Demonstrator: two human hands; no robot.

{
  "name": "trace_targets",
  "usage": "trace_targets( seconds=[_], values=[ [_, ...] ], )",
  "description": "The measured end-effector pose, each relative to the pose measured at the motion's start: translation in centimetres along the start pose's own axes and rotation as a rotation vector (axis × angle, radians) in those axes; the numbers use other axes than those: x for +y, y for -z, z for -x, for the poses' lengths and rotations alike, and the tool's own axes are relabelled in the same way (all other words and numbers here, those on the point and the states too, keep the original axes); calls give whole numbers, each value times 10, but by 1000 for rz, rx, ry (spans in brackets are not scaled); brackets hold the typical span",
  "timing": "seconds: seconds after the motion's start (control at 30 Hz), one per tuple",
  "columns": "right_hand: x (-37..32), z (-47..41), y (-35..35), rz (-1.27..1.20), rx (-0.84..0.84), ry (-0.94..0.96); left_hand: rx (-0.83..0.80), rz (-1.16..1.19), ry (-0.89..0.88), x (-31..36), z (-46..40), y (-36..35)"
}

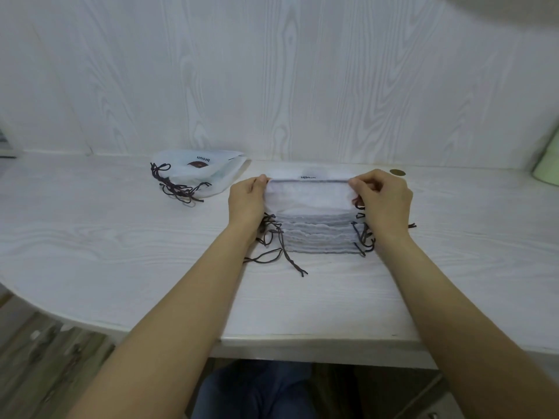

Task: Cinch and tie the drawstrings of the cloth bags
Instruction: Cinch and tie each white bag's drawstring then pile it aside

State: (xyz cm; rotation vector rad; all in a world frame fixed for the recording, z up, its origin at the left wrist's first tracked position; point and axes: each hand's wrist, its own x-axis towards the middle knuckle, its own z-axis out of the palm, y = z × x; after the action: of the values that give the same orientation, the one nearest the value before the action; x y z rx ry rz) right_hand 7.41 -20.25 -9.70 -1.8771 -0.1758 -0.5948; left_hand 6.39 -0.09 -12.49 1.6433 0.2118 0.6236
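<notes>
Knees (pixel 257 391) in blue trousers sit closest to the lens, under the desk (pixel 121 237) edge, and both forearms reach out over it.

Biggest thing going: that pale desk, which carries everything. On it, dead centre, is the stack (pixel 317 237) of flat cloth bags, edges fanned toward the viewer, dark cords (pixel 278 249) spilling out both sides. Back left, well apart from it, there's a smaller pile (pixel 196 173) of bags whose cords look bunched and knotted, so I'd guess those are the finished ones.

Top bag (pixel 311 192) is lifted by its far hem. Left hand (pixel 246 201) pinches the left corner between thumb and fingertips, right hand (pixel 382 198) pinches the right corner, other fingers curled in. Whether either one has the cord itself or only cloth, I can't tell.

What could go sideways, imo:
- the sheets are thin and clingy, so a pinch could easily grab two bags at once and drag the second along
- loose cords on the left are tangled across several layers, and lifting this bag might snag one and skew the whole stack
- if the pull lands on fabric and not cord, the mouth won't cinch, it'll just crumple
- uneven tugging could pull one cord end through its channel

Tiny brown disc (pixel 397 172) sits on the desk just past the right hand, no idea what it is.
</notes>
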Motion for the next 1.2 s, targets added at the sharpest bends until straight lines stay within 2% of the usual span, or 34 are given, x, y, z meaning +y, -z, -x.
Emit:
trace_targets(
  seconds=[0.13,0.33,0.4,0.5,0.57,0.67,0.77,0.83,1.0,1.13,1.2],
  values=[
    [2,-1,-3,-52,13,-49,44,27,29,-1,-2,1],
    [2,-3,1,-244,-67,-178,87,56,91,-3,-5,8],
    [3,-3,0,-270,-84,-212,94,194,166,1,-3,7],
    [5,-5,1,-219,-82,-240,44,392,188,5,-2,7],
    [1,-7,5,-335,-112,-266,-8,467,173,8,1,10],
    [-10,-6,10,-665,-188,-284,-62,495,159,16,6,12],
    [-14,-5,9,-752,-214,-286,-80,528,192,18,6,13],
    [-14,-4,7,-694,-199,-264,-85,515,224,15,4,14],
    [-8,-1,0,-290,-185,33,-88,604,297,21,2,17],
    [-6,0,1,-238,-134,70,-69,722,315,22,-1,21],
    [-6,2,0,-151,-140,103,-52,651,283,22,-1,21]
  ],
)
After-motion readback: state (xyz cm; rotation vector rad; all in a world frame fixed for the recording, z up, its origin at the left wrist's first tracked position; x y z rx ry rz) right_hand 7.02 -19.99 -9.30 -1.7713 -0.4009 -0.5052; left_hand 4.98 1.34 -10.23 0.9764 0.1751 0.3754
